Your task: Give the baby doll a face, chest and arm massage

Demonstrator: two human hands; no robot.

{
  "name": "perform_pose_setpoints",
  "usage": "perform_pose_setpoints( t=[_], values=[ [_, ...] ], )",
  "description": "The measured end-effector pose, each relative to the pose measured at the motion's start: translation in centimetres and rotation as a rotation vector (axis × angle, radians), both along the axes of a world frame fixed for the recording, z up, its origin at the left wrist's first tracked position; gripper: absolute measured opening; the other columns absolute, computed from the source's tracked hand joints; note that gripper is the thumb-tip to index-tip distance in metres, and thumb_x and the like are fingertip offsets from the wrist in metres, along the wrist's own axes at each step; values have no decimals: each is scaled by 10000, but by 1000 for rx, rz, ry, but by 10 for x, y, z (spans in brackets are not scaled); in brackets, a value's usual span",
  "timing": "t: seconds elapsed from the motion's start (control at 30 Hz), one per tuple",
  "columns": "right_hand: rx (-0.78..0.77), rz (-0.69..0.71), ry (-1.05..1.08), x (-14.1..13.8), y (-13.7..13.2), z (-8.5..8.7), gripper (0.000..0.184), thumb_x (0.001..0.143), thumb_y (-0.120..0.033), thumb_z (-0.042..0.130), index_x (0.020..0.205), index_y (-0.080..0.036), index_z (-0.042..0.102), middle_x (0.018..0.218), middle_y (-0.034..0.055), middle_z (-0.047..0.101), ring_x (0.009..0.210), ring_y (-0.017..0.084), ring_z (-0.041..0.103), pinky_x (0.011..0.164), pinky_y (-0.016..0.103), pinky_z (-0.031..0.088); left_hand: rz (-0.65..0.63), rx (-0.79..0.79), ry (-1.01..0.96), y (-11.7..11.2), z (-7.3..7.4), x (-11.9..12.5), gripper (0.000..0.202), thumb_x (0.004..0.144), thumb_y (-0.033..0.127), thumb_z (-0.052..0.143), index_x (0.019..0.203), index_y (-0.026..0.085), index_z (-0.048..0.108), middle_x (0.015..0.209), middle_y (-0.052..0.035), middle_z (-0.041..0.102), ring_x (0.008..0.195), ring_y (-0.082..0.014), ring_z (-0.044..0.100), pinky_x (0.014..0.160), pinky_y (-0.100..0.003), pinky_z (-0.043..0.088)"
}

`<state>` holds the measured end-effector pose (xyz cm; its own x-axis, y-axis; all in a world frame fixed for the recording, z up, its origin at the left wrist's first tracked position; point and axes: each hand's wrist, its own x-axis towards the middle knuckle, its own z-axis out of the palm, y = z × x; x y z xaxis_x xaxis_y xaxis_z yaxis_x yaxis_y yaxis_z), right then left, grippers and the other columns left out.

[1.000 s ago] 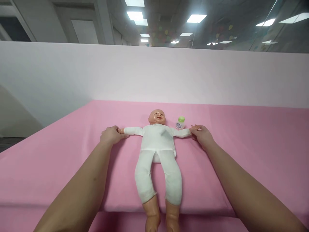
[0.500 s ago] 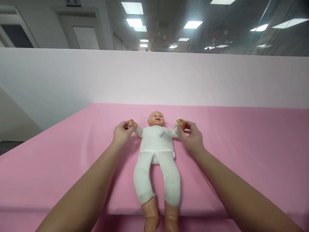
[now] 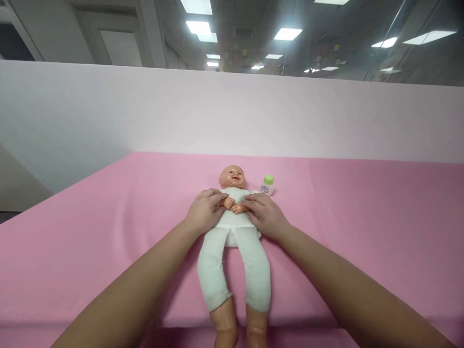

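A baby doll [image 3: 234, 220] in a white top and white trousers lies face up, its head away from me and its bare feet at the near edge. My left hand [image 3: 207, 209] is closed around the doll's arm on the left, by the wrist. On the other side, my right hand [image 3: 266, 212] grips the doll's other arm the same way. Both doll hands rest close together over its chest. Beside the doll's shoulder on the right stands a small clear bottle [image 3: 267, 186] with a green cap.
A pink padded surface [image 3: 355, 232] spreads under the doll. Behind it rises a low white wall [image 3: 290, 116], with glass and ceiling lights above. A door [image 3: 121, 46] shows at the upper left.
Both my hands have moved inward, bringing the doll's arms from spread out at its sides to folded over its chest. The bottle, mostly hidden before, is now in plain view.
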<state>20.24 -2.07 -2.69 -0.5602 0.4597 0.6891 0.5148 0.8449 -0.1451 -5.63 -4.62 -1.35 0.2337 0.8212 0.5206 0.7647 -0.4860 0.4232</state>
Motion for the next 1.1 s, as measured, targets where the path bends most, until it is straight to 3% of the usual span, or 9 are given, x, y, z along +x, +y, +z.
perform_pose_setpoints(
  t=[0.13,0.33,0.43,0.53,0.67,0.77,0.83,0.97,1.1],
  values=[
    [-200,-102,138,7,2,3,310,909,-196,651,1202,-293,680,1171,31,727,1094,255,660,995,486,556,91,34,-192,5,-3,-7,321,945,363,620,1249,308,709,1218,-67,697,1159,-282,624,1004,-437,508],
    [-580,-434,813,56,38,-5,460,899,-486,709,1287,-272,585,1158,74,729,987,221,719,842,378,650,383,-150,-1024,31,-21,-53,340,929,461,653,1215,280,631,1149,-68,696,986,-237,706,872,-416,595],
    [-958,-505,974,85,60,-14,520,820,-460,799,1235,-231,585,1042,108,745,812,216,739,679,364,677,454,-328,-1357,42,-32,-76,244,913,334,647,1129,231,598,1098,-83,693,906,-229,731,804,-405,630],
    [-1203,-478,951,102,69,-19,396,779,-356,838,1075,-171,649,937,141,749,705,217,735,629,369,683,428,-396,-1452,46,-37,-85,148,888,226,641,1024,199,591,1068,-106,700,950,-241,736,839,-398,637],
    [-1152,-420,957,99,62,-14,404,806,-391,824,1102,-179,648,1030,143,746,814,233,763,666,344,689,410,-336,-1390,39,-29,-79,194,893,276,660,1052,212,570,1124,-106,689,965,-239,730,845,-409,631],
    [-865,-364,943,78,43,2,489,838,-464,793,1227,-234,606,1160,111,721,931,233,755,738,343,688,416,-193,-1149,25,-15,-60,267,903,400,687,1062,222,568,1124,-82,682,986,-217,702,864,-386,606],
    [-673,-341,861,60,24,13,487,844,-462,787,1252,-272,600,1242,82,695,999,229,735,781,352,681,343,-101,-925,11,-5,-43,299,905,446,690,1093,236,591,1140,-68,689,1037,-223,677,898,-381,578],
    [-465,-108,465,27,-9,25,280,891,-265,711,1166,-283,661,1183,33,715,1061,208,703,942,384,628,156,-70,-444,-12,10,-12,258,918,441,660,1113,272,660,1113,-39,717,1016,-240,664,862,-366,536],
    [-240,11,75,15,-17,17,381,835,-89,633,1149,-288,712,1221,43,691,1150,250,655,1014,457,572,64,-109,-71,-19,15,-2,232,930,472,619,1043,282,689,969,-35,707,849,-234,649,742,-357,494]
  ],
)
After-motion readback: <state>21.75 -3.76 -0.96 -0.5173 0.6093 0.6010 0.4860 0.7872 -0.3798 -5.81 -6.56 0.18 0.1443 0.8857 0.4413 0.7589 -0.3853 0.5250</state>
